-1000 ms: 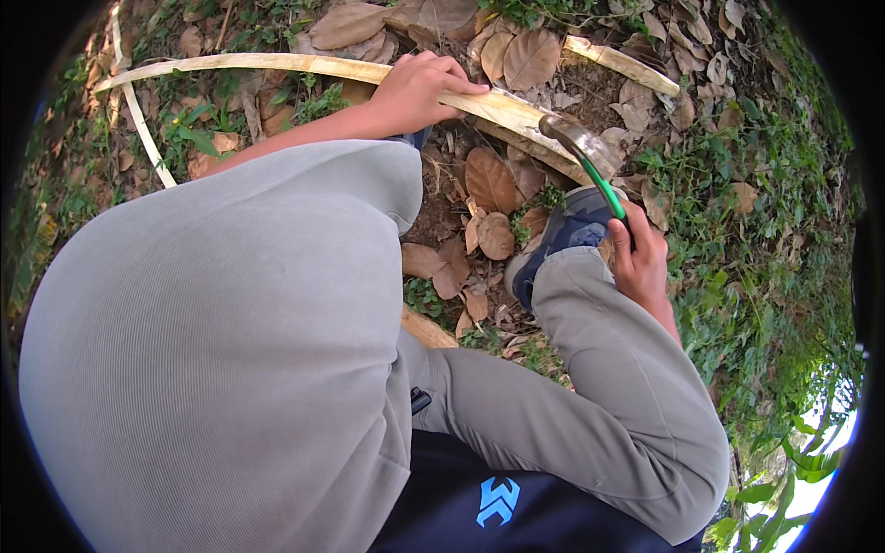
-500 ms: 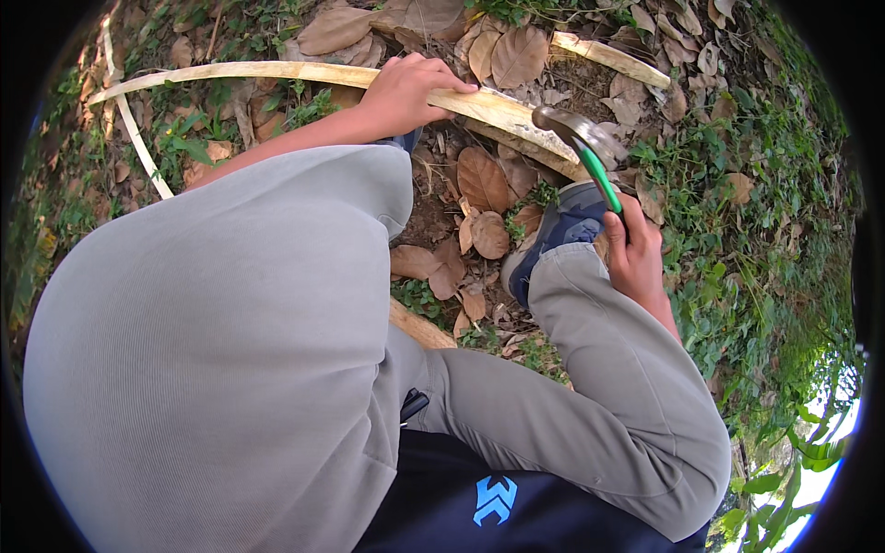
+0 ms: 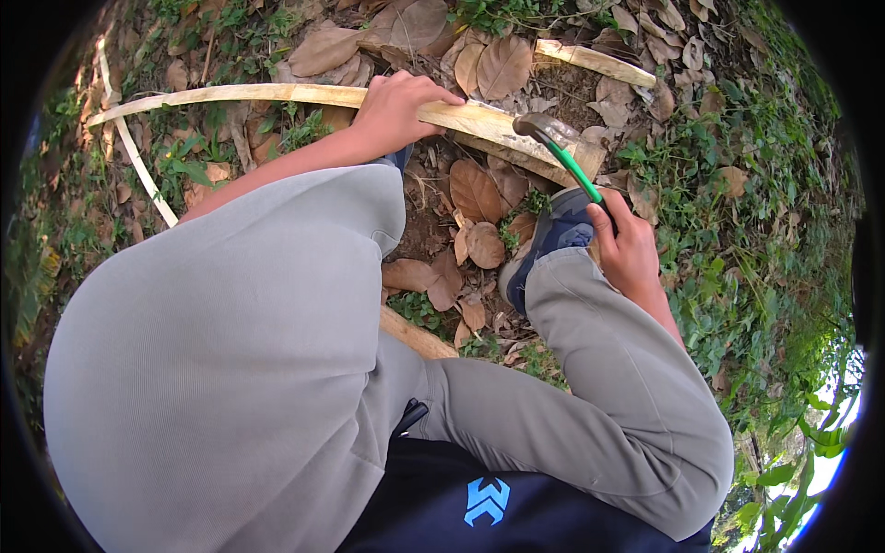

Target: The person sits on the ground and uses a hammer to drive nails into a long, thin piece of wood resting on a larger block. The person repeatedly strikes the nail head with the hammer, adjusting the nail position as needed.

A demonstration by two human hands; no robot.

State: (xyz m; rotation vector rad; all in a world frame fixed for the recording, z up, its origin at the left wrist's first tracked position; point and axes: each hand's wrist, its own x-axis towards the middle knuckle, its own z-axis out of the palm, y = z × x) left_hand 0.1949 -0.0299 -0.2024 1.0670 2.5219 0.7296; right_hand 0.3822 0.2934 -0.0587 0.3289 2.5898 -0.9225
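While my left hand (image 3: 395,111) curls its fingers (image 3: 436,91) over the plank (image 3: 487,121), probably steadying it across the leafy ground (image 3: 424,191), my right hand (image 3: 629,244) grips the hammer (image 3: 569,159) well back from its head (image 3: 542,125), likely for leverage, with that head over the plank's end.

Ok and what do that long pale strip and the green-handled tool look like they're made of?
The long pale strip: probably unpainted wood or bamboo, given its bare creamy-yellow surface. The green-handled tool: head likely worn metal, from its greyish-brown sheen; handle perhaps plastic or rubber, from its even green.
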